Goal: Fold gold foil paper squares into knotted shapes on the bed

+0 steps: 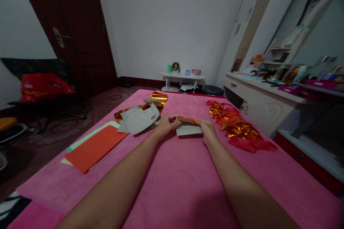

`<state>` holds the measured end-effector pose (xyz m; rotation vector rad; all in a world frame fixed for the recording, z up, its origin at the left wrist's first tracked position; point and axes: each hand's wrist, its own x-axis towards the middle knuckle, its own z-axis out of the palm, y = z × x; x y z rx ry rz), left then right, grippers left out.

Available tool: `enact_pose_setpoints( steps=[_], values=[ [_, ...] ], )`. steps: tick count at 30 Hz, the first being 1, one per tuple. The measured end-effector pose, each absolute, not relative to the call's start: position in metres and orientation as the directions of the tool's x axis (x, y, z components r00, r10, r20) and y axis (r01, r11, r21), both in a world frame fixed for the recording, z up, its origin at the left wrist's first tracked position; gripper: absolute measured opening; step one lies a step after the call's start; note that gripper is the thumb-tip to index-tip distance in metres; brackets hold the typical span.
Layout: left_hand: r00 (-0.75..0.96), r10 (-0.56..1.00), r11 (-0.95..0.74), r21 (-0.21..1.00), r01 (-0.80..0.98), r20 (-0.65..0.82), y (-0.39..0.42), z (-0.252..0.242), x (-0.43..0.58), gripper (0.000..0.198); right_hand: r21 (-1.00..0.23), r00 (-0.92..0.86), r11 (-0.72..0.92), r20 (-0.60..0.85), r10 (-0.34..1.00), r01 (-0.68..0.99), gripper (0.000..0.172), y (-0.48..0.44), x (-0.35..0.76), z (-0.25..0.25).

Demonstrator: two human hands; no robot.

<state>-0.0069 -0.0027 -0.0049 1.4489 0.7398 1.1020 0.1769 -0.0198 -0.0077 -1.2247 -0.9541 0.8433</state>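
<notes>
Pinching a folded paper (189,130) over the pink cloth (177,179), with left hand (168,125) at its nine o'clock and right hand (206,128) at three, maybe to keep it straight, with gray paper (138,120) farther out at nine and shiny gold foil (242,129) at three, likely to leave room.

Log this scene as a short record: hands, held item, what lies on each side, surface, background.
Left hand: fingers on the sheet's left end
Right hand: fingers on its right end
Held item: grey-and-orange sheet
Left side: grey pieces, shiny gold foil, orange sheet atop other coloured sheets
Right side: crinkled red and gold pieces
Surface: pink cloth
Background: small white table, dark red door
</notes>
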Motion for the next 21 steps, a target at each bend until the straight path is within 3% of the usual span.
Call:
enact_pose_setpoints(
  steps=[4,10,16,21],
  values=[
    [0.359,0.911,-0.169,0.977,-0.131,0.205,-0.006,-0.002,-0.005,0.037,-0.991,0.386,0.114,0.078,0.919,-0.072,0.020,-0.020,0.175,-0.009],
    [0.219,0.969,-0.082,0.986,-0.143,0.113,-0.003,-0.006,-0.002,0.032,-0.988,0.272,0.072,0.032,0.962,-0.136,0.037,-0.028,0.167,0.002],
    [0.121,0.991,-0.031,0.984,-0.177,0.053,-0.002,-0.005,-0.006,0.035,-0.972,0.051,0.180,0.174,0.983,-0.149,0.062,-0.031,0.161,0.006],
    [0.145,0.987,-0.035,0.979,-0.200,0.065,-0.002,-0.004,-0.003,0.039,-0.965,0.126,0.237,0.223,0.966,-0.107,0.049,-0.027,0.162,-0.001]
  ],
)
